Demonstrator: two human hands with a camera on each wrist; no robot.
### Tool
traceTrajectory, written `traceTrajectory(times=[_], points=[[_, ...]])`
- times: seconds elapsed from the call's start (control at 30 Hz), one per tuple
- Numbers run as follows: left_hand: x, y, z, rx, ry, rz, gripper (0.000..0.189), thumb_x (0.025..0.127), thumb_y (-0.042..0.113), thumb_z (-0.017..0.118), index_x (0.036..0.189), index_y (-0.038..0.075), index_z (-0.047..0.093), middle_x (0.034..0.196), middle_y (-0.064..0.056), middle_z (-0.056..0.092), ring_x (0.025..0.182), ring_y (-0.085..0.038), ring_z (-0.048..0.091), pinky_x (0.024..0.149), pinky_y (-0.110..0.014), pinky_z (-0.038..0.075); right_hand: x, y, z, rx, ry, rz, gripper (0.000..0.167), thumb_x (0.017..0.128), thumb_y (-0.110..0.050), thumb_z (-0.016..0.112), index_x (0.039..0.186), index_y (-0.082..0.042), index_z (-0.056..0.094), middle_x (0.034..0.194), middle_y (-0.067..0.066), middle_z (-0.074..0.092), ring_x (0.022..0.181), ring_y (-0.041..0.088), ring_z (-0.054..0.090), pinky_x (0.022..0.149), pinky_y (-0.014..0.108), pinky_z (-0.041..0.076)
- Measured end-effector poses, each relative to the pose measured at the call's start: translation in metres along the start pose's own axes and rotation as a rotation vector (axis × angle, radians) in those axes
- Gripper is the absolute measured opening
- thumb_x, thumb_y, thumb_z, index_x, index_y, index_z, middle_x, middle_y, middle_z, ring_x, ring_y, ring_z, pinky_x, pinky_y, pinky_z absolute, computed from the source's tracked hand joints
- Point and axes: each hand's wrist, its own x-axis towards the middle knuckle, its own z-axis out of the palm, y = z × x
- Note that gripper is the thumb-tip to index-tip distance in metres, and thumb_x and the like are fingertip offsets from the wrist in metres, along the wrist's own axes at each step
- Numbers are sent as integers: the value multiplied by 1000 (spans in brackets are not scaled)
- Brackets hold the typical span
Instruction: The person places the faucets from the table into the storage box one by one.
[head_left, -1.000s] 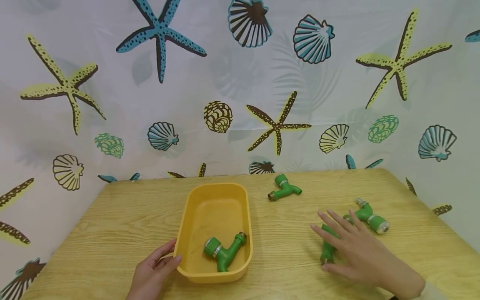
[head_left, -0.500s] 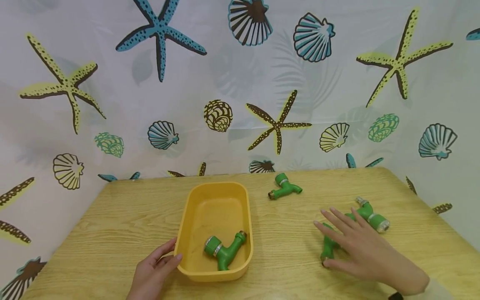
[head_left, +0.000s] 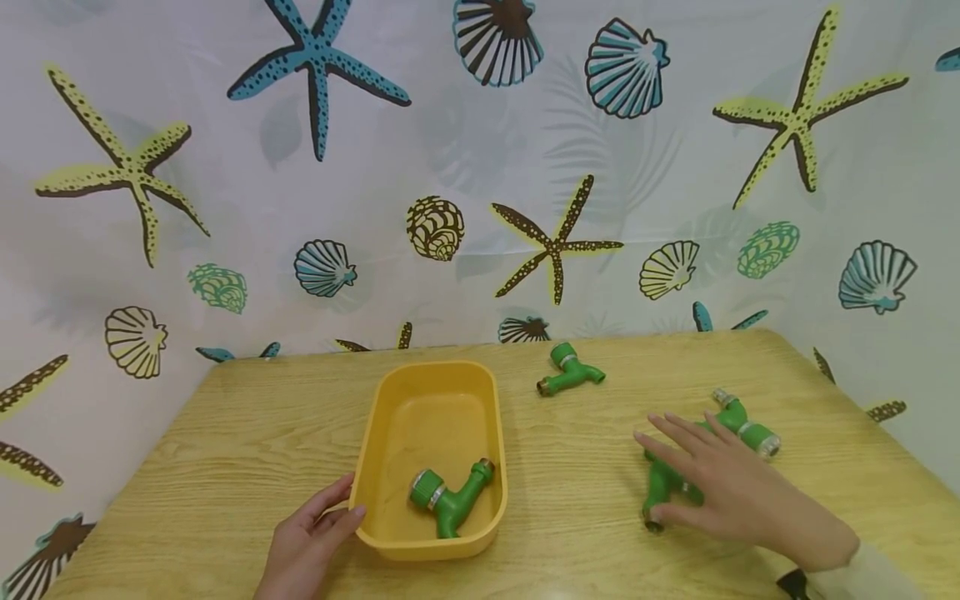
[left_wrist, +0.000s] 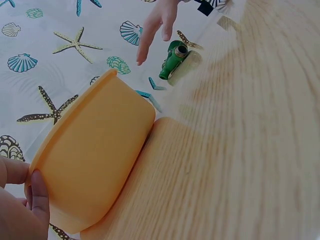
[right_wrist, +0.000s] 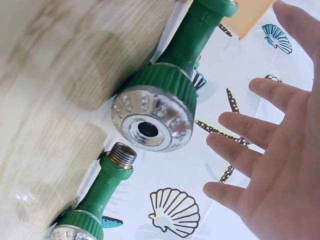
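Green tap (head_left: pixel 657 490) lies on the table (head_left: pixel 570 500) beneath the right hand (head_left: pixel 738 500), whose extended fingers grasp nothing. The left hand (head_left: pixel 303 537) pinches the yellow tray (head_left: pixel 435 379) by its rim. A low finger sweep could knock this tap into the neighbouring tap (head_left: pixel 756 437), because both lie close together.

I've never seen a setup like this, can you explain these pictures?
No machine here, just a person's left hand and right hand. One picture is from the head, looking down; the others, from each wrist. On the table stands a yellow tub with a green tap inside. Outside lie a back tap, a near tap and a right tap, the last two partly hidden by the right hand in the head view. The left hand grips the tub; the right is spread and holds nothing.
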Motion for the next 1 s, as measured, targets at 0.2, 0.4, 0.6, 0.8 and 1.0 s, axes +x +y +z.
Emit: traceTrajectory(times=[0.2, 0.4, 0.6, 0.8, 1.0], points=[[0, 1, 0, -9, -2, 4, 60, 90, 19, 71, 141, 1, 47, 135, -15, 49, 93, -7, 61, 81, -21, 50, -2, 0, -3, 47, -51, 63, 73, 83, -54, 69, 141, -12, 51, 141, 17, 47, 117, 36, 53, 89, 57, 44], [0, 1, 0, -14, 0, 5, 60, 90, 18, 71, 142, 1, 47, 134, -15, 49, 93, -7, 61, 81, -20, 50, -3, 2, -2, 80, -75, 76, 71, 84, -52, 69, 139, -9, 53, 139, 17, 49, 113, 35, 56, 84, 54, 48], [0, 1, 0, -2, 0, 10, 60, 90, 19, 71, 142, 1, 47, 135, -16, 48, 93, -7, 61, 81, -19, 49, -3, 4, -1, 100, -107, 77, 68, 86, -48, 69, 138, -7, 53, 136, 19, 51, 110, 35, 58, 81, 51, 51], [0, 1, 0, -5, -10, 4, 61, 90, 20, 71, 142, 1, 46, 136, -15, 47, 94, -7, 61, 81, -19, 49, -2, 2, -2, 141, -150, 94, 66, 87, -48, 67, 137, -6, 54, 134, 19, 53, 106, 36, 60, 77, 50, 53], [0, -1, -1, 11, -15, -1, 62, 90, 23, 71, 142, 2, 46, 136, -15, 48, 95, -7, 61, 81, -18, 49, -1, -1, 2, 199, -224, 131, 67, 89, -52, 63, 137, -5, 54, 134, 22, 52, 105, 40, 60, 80, 54, 51]])
